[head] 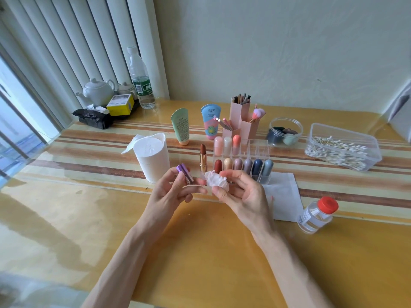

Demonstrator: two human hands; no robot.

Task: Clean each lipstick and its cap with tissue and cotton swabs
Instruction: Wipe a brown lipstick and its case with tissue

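My left hand point(171, 193) pinches a purple lipstick cap point(185, 173), tilted, between thumb and fingers. My right hand point(241, 194) holds a crumpled white tissue point(216, 181) just right of the cap, a small gap between them. Behind my hands an uncapped brown lipstick point(202, 157) stands upright in its gold tube on the table. A clear acrylic organizer point(259, 150) holds several capped lipsticks in two rows. A clear tub of cotton swabs point(342, 147) sits at the far right. A white tissue roll point(153, 156) stands left of the lipstick.
A flat tissue sheet point(282, 194) lies right of my right hand, with a red-capped clear bottle point(317, 215) beside it. Two cream tubes point(180, 126), pink brush holders point(241, 121) and a clear jar point(285, 131) stand behind. A teapot point(97, 91) and water bottle point(140, 78) sit far left.
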